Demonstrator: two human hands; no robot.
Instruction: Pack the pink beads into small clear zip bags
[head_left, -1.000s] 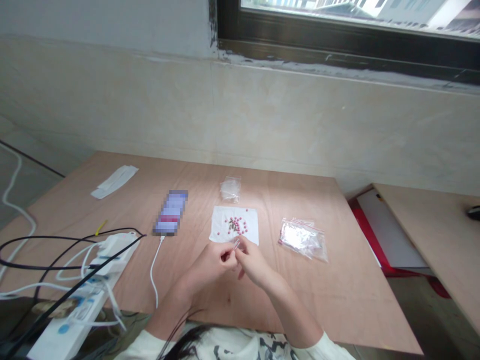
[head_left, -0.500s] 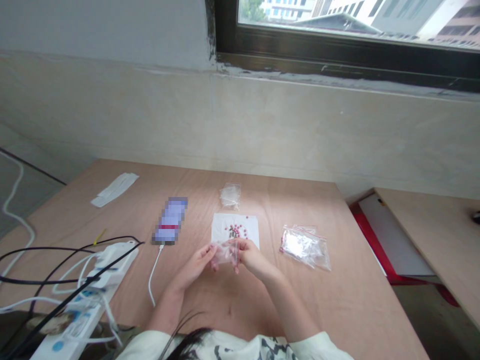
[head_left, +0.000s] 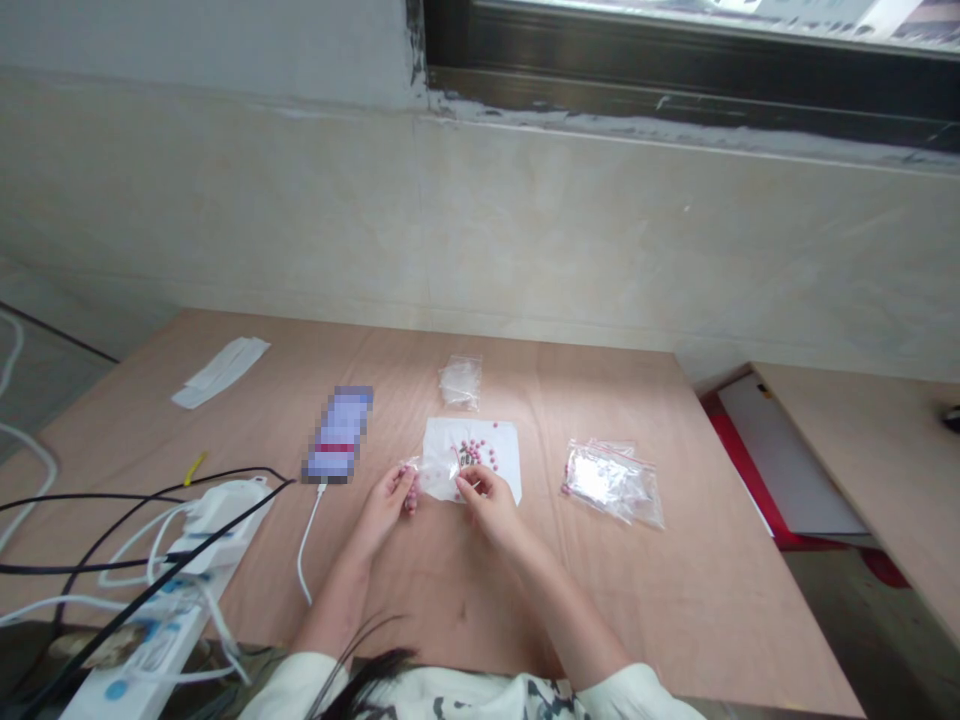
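My left hand (head_left: 390,498) is closed on a small clear plastic bag (head_left: 435,475); pink beads (head_left: 410,495) are bunched at its end by my fingers. My right hand (head_left: 486,495) pinches the bag's other edge, its fingertips above the front of a white sheet (head_left: 507,470). On that sheet lie several loose pink beads (head_left: 480,448) around a dark printed mark, partly covered by my right hand. The bag is stretched roughly level between both hands.
Behind the sheet lies another clear bag (head_left: 460,382). Shiny bags (head_left: 611,482) are to the right. On the left are a phone (head_left: 340,435) with a white cable, a folded white strip (head_left: 221,372) and a power strip (head_left: 217,525) with tangled cords.
My hands have moved apart, my left hand to the left, and the bag is drawn out sideways between them. The beads in it now sit at the left end. The view has tilted down slightly.
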